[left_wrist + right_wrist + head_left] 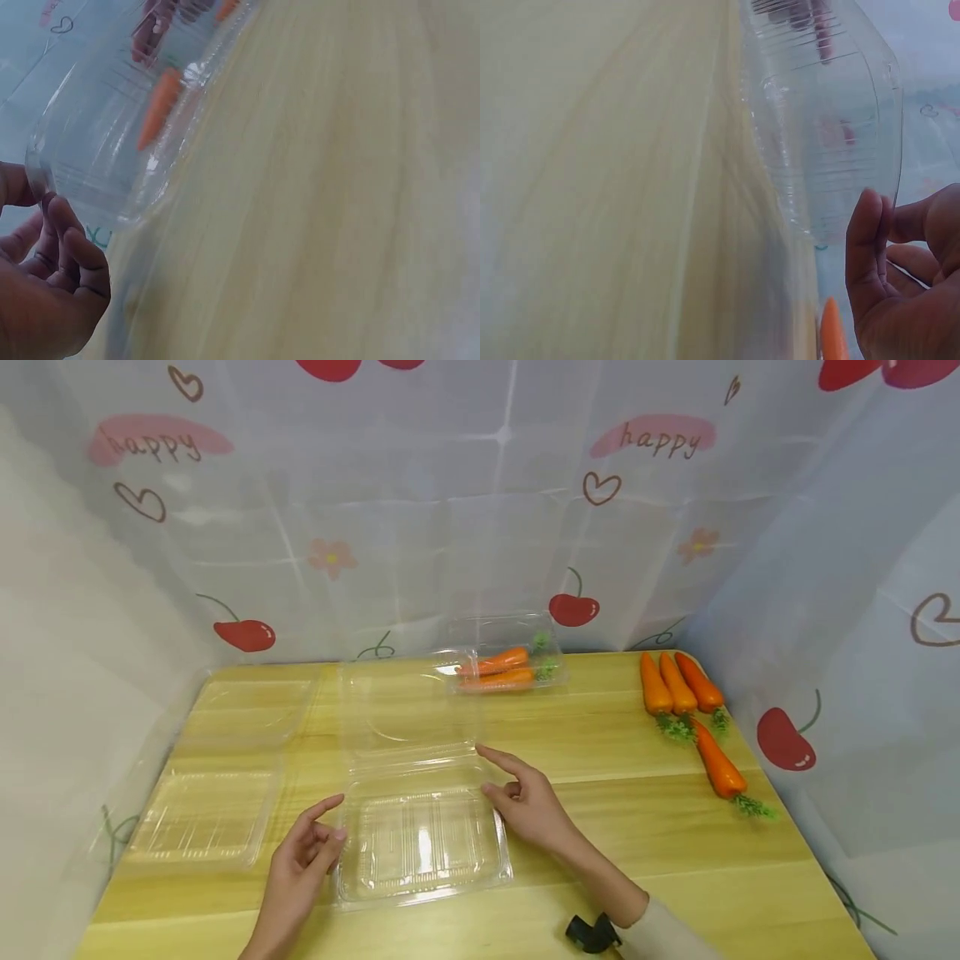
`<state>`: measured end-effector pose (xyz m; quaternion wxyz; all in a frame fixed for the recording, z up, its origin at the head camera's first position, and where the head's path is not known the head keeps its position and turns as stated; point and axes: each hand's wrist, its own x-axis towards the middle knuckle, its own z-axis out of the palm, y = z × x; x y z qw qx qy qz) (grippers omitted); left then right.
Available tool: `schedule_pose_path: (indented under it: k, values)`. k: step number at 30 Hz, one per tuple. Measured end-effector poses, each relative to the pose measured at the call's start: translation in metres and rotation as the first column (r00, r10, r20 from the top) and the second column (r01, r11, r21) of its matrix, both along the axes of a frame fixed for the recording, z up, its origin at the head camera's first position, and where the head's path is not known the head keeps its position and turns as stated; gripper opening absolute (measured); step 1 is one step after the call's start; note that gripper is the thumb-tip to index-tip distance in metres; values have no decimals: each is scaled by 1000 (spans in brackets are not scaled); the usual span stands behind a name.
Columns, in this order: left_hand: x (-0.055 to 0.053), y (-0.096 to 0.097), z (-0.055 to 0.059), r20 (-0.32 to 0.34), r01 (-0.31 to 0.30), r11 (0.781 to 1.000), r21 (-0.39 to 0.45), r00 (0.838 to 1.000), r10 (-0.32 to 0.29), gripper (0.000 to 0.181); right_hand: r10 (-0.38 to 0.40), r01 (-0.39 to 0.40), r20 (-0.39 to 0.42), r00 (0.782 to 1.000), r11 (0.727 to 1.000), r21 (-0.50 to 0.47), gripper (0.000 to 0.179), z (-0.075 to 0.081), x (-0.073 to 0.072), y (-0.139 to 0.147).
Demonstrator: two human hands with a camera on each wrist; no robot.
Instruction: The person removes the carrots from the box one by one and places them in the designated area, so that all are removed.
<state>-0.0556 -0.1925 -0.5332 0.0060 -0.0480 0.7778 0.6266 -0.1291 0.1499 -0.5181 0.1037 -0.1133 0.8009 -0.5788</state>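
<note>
A clear plastic clamshell box (pixel 423 881) lies unfolded before me, its base near and its lid (pixel 408 714) laid back behind. My left hand (pixel 300 856) pinches the base's left rim between thumb and fingers, as the left wrist view shows. On the opposite side, my right hand (pixel 528 806) pinches the right rim near the hinge; its index finger (pixel 502 760) reaches along the hinge in the head view. Only wood grain shows through the base. Behind the lid's right corner, two toy carrots (pixel 498 679) with green tops lie in another clear box (pixel 555 672).
Another unfolded clear box (pixel 198 822) lies at the left. At the right back, three toy carrots (pixel 670 685) lie side by side, with another carrot (pixel 720 764) in front. A printed curtain (pixel 450 543) walls the table on the back and sides.
</note>
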Motion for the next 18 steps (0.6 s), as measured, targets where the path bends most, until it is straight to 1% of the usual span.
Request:
schedule_pose_path:
  k: [3, 7, 12, 14, 16, 18]
  values:
    - [6, -9, 3, 39, -24, 1000, -2, 999, 24, 51, 17, -17, -6, 1000, 1000, 2, 57, -1, -2, -13]
    - [9, -17, 7, 52, -48, 999, -8, 997, 48, 54, 39, -39, -6, 999, 999, 3, 57, -1, -6, -27]
    - [11, -25, 8, 56, -54, 998, -38, 997, 56, 58, 89, -89, 7, 996, 995, -41, 59, 1, -11, -40]
    - [14, -26, 9, 62, -53, 997, -55, 997, 56, 59, 106, -105, 25, 994, 993, -59, 59, 2, -12, -43]
    - [17, -27, 9, 52, -49, 997, -63, 997, 53, 61, 108, -105, 43, 993, 992, -69, 59, 2, -13, -45]
    - [20, -27, 10, 51, -43, 997, -65, 998, 46, 62, 92, -88, 53, 994, 994, -72, 59, 2, -14, -47]
